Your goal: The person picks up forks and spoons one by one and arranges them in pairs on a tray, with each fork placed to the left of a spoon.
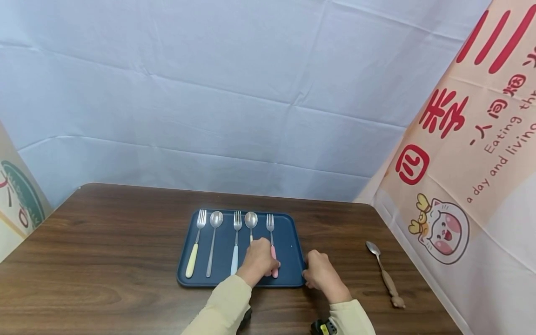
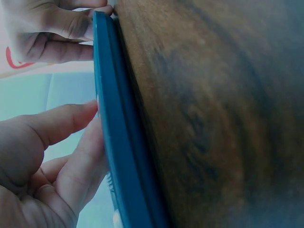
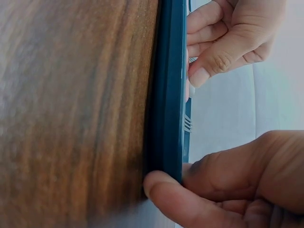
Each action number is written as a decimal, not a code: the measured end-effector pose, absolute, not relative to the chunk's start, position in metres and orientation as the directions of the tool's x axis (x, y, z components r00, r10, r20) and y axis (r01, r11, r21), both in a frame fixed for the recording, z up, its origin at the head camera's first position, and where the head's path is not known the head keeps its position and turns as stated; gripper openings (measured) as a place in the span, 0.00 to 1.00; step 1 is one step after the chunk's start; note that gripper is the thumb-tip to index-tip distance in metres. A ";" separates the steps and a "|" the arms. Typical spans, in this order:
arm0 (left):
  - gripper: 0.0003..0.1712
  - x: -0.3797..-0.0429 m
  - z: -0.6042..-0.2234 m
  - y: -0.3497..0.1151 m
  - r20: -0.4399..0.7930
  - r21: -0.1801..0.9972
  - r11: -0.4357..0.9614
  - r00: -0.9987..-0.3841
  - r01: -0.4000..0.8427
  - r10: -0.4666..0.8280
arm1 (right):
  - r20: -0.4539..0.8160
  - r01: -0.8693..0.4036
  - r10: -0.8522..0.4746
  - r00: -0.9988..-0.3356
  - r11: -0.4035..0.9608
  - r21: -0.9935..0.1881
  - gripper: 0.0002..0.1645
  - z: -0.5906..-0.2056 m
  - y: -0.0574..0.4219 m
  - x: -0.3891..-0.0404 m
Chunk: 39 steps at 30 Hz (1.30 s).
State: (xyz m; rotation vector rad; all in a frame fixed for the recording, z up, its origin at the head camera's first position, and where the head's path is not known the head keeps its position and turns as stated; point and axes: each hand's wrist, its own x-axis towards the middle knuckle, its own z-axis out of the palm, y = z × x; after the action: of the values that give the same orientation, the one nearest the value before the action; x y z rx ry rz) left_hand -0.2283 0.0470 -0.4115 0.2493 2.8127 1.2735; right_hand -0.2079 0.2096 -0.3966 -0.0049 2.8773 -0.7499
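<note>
On a dark blue tray (image 1: 291, 260) lies a row of forks and spoons. My left hand (image 1: 260, 260) reaches over the tray's near rim and pinches the pink handle of a fork (image 1: 270, 224) at the row's right end. Just left of that, a spoon (image 1: 251, 219) has its handle mostly hidden under the same hand. My right hand (image 1: 321, 274) grips the tray's near right corner, its thumb and a finger on either side of the rim (image 3: 171, 109). In the left wrist view, the rim hides what lies between the left fingertips (image 2: 90, 111).
Further left on the tray are a yellow-handled fork (image 1: 192, 260), a plain metal spoon (image 1: 212, 242) and a light-blue-handled fork (image 1: 235, 253). A spoon with a brown figured handle (image 1: 388, 281) lies on the wooden table (image 1: 104, 260) to the right. White cloth (image 1: 209, 93) hangs behind.
</note>
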 end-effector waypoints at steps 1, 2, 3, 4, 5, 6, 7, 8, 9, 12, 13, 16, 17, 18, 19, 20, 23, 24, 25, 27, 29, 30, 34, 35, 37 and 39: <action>0.16 -0.228 -0.411 0.046 0.030 0.746 0.652 -0.985 0.135 0.171 | -0.158 0.030 -0.054 -0.986 0.874 -0.485 0.04 -0.397 0.209 -0.209; 0.17 -0.228 -0.410 0.044 0.028 0.743 0.653 -0.982 0.144 0.185 | -0.161 0.023 -0.062 -0.985 0.875 -0.483 0.03 -0.397 0.210 -0.209; 0.17 -0.227 -0.409 0.043 0.030 0.742 0.651 -0.978 0.160 0.205 | -0.164 0.017 -0.071 -0.984 0.876 -0.481 0.04 -0.397 0.210 -0.209; 0.17 -0.227 -0.408 0.041 0.029 0.741 0.648 -0.972 0.176 0.231 | -0.168 0.009 -0.081 -0.982 0.878 -0.478 0.05 -0.397 0.211 -0.209; 0.17 -0.226 -0.407 0.039 0.033 0.739 0.643 -0.964 0.200 0.262 | -0.176 0.005 -0.089 -0.980 0.881 -0.474 0.05 -0.396 0.212 -0.210; 0.16 -0.226 -0.406 0.036 0.043 0.732 0.642 -0.956 0.229 0.291 | -0.182 -0.003 -0.099 -0.978 0.885 -0.466 0.04 -0.395 0.213 -0.210; 0.13 -0.225 -0.404 0.034 0.058 0.718 0.645 -0.946 0.262 0.319 | -0.188 -0.010 -0.106 -0.976 0.891 -0.454 0.04 -0.395 0.215 -0.210; 0.10 -0.225 -0.403 0.030 0.073 0.700 0.648 -0.933 0.299 0.352 | -0.195 -0.019 -0.117 -0.974 0.895 -0.445 0.05 -0.393 0.215 -0.210; 0.06 -0.225 -0.401 0.026 0.089 0.676 0.654 -0.919 0.339 0.384 | -0.200 -0.030 -0.129 -0.971 0.900 -0.436 0.09 -0.392 0.216 -0.211; 0.10 -0.224 -0.397 0.014 0.123 0.567 0.685 -0.869 0.458 0.480 | -0.212 -0.057 -0.153 -0.965 0.914 -0.402 0.20 -0.387 0.218 -0.210; 0.14 -0.224 -0.396 0.009 0.124 0.524 0.695 -0.852 0.492 0.509 | -0.211 -0.068 -0.162 -0.964 0.917 -0.394 0.21 -0.385 0.218 -0.210; 0.18 -0.224 -0.392 -0.004 0.107 0.410 0.720 -0.814 0.559 0.571 | -0.205 -0.100 -0.189 -0.960 0.920 -0.379 0.23 -0.381 0.219 -0.209; 0.19 -0.223 -0.391 -0.009 0.099 0.377 0.729 -0.808 0.571 0.581 | -0.198 -0.117 -0.202 -0.959 0.920 -0.374 0.23 -0.380 0.219 -0.209; 0.19 -0.223 -0.390 -0.013 0.096 0.346 0.734 -0.801 0.584 0.591 | -0.191 -0.136 -0.219 -0.957 0.919 -0.371 0.23 -0.379 0.219 -0.209; 0.20 -0.222 -0.388 -0.016 0.092 0.321 0.739 -0.796 0.593 0.598 | -0.184 -0.156 -0.236 -0.954 0.917 -0.368 0.23 -0.379 0.219 -0.209; 0.21 -0.222 -0.387 -0.020 0.092 0.297 0.740 -0.790 0.603 0.606 | -0.182 -0.172 -0.252 -0.950 0.914 -0.366 0.23 -0.378 0.219 -0.209; 0.23 -0.220 -0.384 -0.029 0.100 0.212 0.742 -0.769 0.636 0.631 | -0.180 -0.215 -0.295 -0.938 0.906 -0.364 0.23 -0.377 0.218 -0.209; 0.24 -0.219 -0.384 -0.032 0.103 0.181 0.744 -0.764 0.644 0.637 | -0.180 -0.226 -0.306 -0.935 0.904 -0.362 0.24 -0.376 0.218 -0.209; 0.24 -0.219 -0.383 -0.035 0.109 0.147 0.745 -0.760 0.650 0.641 | -0.181 -0.236 -0.316 -0.931 0.902 -0.361 0.24 -0.376 0.217 -0.209; 0.25 -0.217 -0.382 -0.042 0.122 0.081 0.753 -0.756 0.654 0.643 | -0.179 -0.254 -0.333 -0.926 0.899 -0.358 0.26 -0.375 0.215 -0.209; 0.27 -0.217 -0.382 -0.047 0.134 0.036 0.761 -0.758 0.648 0.639 | -0.177 -0.269 -0.346 -0.921 0.896 -0.354 0.27 -0.373 0.214 -0.210; 0.27 -0.216 -0.382 -0.049 0.138 0.021 0.765 -0.759 0.644 0.636 | -0.177 -0.273 -0.350 -0.920 0.895 -0.352 0.28 -0.373 0.213 -0.210; 0.28 -0.216 -0.384 -0.054 0.157 -0.011 0.768 -0.758 0.640 0.634 | -0.184 -0.270 -0.349 -0.919 0.896 -0.352 0.28 -0.373 0.212 -0.211; 0.28 -0.216 -0.384 -0.055 0.161 -0.017 0.767 -0.755 0.641 0.635 | -0.185 -0.269 -0.349 -0.919 0.896 -0.352 0.28 -0.373 0.212 -0.211; 0.28 -0.215 -0.385 -0.057 0.170 -0.024 0.765 -0.751 0.644 0.638 | -0.185 -0.268 -0.347 -0.919 0.897 -0.352 0.28 -0.374 0.212 -0.212; 0.28 -0.215 -0.387 -0.059 0.178 -0.016 0.762 -0.748 0.647 0.639 | -0.184 -0.266 -0.344 -0.921 0.899 -0.348 0.28 -0.375 0.212 -0.213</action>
State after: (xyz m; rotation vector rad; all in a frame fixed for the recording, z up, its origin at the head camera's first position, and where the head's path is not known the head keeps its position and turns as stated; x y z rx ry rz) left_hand -0.2145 -0.0595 -0.3871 1.1451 3.1100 0.0776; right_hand -0.2132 0.2122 -0.3753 -0.4612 2.8224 -0.4682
